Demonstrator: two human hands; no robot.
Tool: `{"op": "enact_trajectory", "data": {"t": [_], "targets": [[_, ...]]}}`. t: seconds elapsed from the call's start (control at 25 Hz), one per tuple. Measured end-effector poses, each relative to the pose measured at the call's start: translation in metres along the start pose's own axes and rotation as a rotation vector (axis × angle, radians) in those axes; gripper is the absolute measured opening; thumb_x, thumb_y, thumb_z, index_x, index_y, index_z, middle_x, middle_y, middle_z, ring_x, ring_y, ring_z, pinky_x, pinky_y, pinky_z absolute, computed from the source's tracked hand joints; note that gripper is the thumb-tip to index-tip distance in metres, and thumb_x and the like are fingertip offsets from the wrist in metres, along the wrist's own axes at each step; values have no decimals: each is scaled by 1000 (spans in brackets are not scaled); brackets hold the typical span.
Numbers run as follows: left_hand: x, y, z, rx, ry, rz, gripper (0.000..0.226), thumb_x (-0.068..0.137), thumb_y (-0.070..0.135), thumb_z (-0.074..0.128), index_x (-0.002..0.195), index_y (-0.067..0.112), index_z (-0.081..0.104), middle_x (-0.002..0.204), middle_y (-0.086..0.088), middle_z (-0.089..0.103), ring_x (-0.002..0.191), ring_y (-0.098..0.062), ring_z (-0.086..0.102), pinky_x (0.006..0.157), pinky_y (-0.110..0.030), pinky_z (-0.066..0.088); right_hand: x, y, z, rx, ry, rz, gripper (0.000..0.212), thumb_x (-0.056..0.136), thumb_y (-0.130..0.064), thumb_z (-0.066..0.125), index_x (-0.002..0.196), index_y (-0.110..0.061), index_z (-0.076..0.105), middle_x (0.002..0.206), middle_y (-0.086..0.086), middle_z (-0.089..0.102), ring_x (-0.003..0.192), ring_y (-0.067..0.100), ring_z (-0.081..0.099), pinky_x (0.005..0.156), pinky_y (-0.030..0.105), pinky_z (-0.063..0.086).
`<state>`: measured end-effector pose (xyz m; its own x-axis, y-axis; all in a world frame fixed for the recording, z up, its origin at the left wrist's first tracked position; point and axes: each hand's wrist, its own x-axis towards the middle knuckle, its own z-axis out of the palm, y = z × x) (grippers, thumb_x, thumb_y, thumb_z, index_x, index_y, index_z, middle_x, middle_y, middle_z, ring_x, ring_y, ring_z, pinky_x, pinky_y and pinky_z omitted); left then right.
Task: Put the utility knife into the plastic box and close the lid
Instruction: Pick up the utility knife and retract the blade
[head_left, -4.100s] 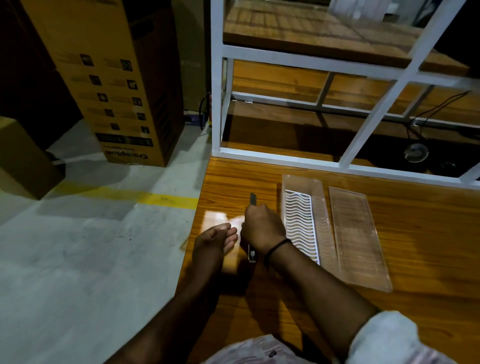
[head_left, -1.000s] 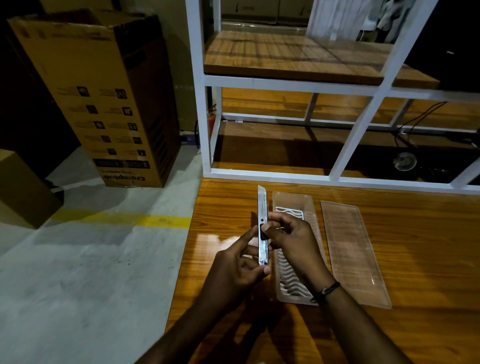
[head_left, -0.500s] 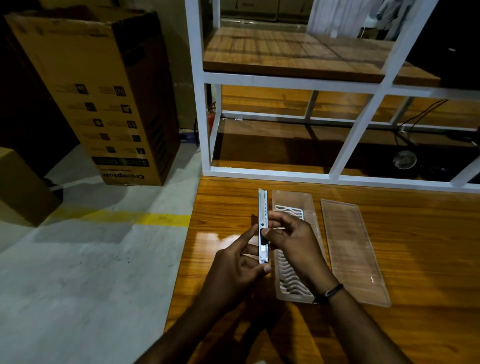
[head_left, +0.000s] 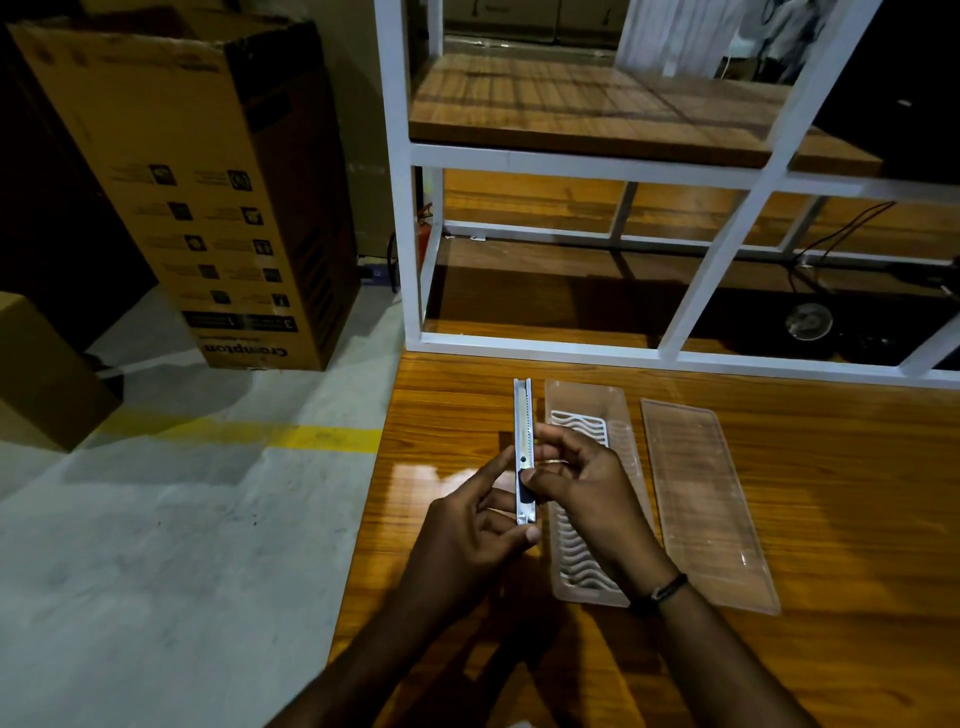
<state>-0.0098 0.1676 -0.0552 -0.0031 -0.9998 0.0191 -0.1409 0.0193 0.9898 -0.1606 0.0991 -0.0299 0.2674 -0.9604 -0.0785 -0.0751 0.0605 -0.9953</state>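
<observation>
Both hands hold the utility knife (head_left: 522, 447) upright above the wooden worktop (head_left: 831, 493), just left of the open plastic box (head_left: 631, 447): left hand (head_left: 467, 535) pinches its lower end, right hand (head_left: 587, 483) grips the middle with thumb on the dark slider. The box sits on the worktop with a white wavy insert (head_left: 576, 551) inside. Its clear lid (head_left: 701, 499) lies flat just to its right.
</observation>
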Motion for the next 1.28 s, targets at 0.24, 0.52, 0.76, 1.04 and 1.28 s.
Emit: {"op": "enact_trajectory", "data": {"t": [0.24, 0.52, 0.76, 1.04, 1.28], "targets": [[0, -2, -2, 2, -9, 28, 87, 83, 15, 83, 153, 37, 35, 94, 6, 76, 80, -7, 76, 76, -21, 60, -1, 2, -1, -12, 1, -2, 52, 85, 11, 65, 129, -15, 63, 114, 20, 69, 99, 29, 73, 84, 46, 62], [0, -1, 1, -24, -12, 28, 87, 83, 16, 83, 156, 31, 37, 96, 6, 77, 86, -11, 77, 79, -26, 62, -6, 3, -2, -48, 6, -2, 47, 88, 5, 66, 124, -26, 65, 80, 0, 68, 88, 23, 74, 85, 44, 62], [1, -1, 4, -41, -33, 17, 89, 83, 17, 83, 156, 31, 35, 95, 3, 78, 87, -14, 78, 83, -32, 64, -10, 3, -7, -56, 3, 7, 50, 91, -1, 65, 135, -22, 60, 74, 0, 71, 75, 17, 72, 69, 33, 58], [2, 1, 3, -21, -49, 32, 89, 84, 18, 83, 157, 30, 33, 93, 11, 78, 86, -10, 77, 78, -25, 62, -10, 3, -8, -62, 7, -9, 50, 90, -3, 67, 137, -21, 59, 72, 1, 71, 76, 19, 72, 70, 34, 58], [2, 2, 5, -43, -67, 47, 87, 85, 17, 82, 155, 34, 32, 92, 24, 76, 84, -5, 76, 76, -21, 60, -10, 5, -9, -69, 26, -36, 53, 88, -1, 69, 138, -19, 59, 74, 3, 69, 78, 25, 73, 77, 43, 61]]}}
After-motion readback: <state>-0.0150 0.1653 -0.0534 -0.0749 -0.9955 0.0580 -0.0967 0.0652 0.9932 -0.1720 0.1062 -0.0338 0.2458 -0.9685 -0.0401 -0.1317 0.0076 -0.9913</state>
